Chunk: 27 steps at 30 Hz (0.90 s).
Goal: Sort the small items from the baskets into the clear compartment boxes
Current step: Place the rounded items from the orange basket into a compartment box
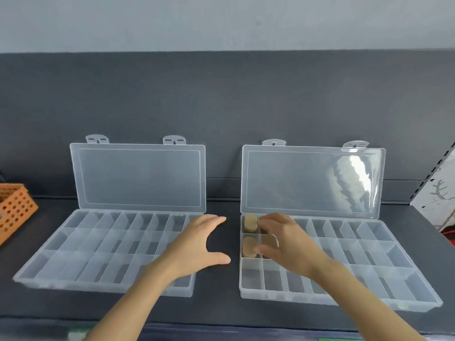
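Handling these pieces should be easy, I judge: the cork-like plugs [249, 246] look light, dry and a little yielding. They seem unlikely to crack or slip, and are best pinched across their round sides between thumb and fingertip so that each drops upright into a cell. They are short, stubby, tan cylinders with flat pale ends; the blur hides whether they are cork or wood. Three show, all at the left end of the right compartment box [369, 300]: one in the far-left cell of the back row, one in the cell just in front of it, and one in the next cell to the right, partly behind the right hand [290, 244]. That hand hovers low over these cells, fingers bent down and thumb reaching left; whether its grip holds a plug I cannot tell. The left hand [197, 244] hangs between the boxes, partly over the right end of the left compartment box [73, 283], its grip open and holding nothing. Both clear lids [138, 175] stand raised at the back. An orange perforated basket [14, 210] sits at the left edge of the dark table [221, 307], its contents out of sight.
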Tool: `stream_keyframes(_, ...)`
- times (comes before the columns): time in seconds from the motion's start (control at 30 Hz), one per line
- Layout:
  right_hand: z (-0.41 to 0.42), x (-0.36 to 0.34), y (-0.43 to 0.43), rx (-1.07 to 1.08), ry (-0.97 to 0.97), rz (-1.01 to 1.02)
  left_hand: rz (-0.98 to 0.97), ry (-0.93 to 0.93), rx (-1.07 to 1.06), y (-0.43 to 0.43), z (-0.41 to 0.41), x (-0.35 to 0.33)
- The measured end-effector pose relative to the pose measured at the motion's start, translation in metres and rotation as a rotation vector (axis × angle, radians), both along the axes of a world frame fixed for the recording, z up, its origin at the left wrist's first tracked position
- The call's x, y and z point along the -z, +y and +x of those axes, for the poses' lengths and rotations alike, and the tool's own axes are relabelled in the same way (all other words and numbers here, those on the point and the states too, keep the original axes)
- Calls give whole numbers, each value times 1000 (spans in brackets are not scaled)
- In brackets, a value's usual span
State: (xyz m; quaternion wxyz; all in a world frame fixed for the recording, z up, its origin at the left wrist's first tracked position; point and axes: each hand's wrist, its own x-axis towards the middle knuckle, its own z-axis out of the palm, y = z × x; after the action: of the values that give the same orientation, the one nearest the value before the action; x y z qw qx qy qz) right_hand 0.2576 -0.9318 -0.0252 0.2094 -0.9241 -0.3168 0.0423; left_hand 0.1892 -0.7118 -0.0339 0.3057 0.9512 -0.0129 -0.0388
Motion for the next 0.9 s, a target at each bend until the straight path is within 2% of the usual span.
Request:
stream_keyframes(0.27, -29, -9, 60, -107, -54, -75, 10, -81, -134, 58, -51, -7)
stream_keyframes(0.47, -70, -16, 137, -182, 30, 59, 16, -98, -208, 132, -109, -10)
stream_keyframes(0.67, -120, -15, 223, -264, -204, -90, 50, -119, -247, 217, -171, -14)
stream_keyframes(0.9, -166, -6, 316, -291, -206, -152, 115, -128, -296, 298, -231, -12)
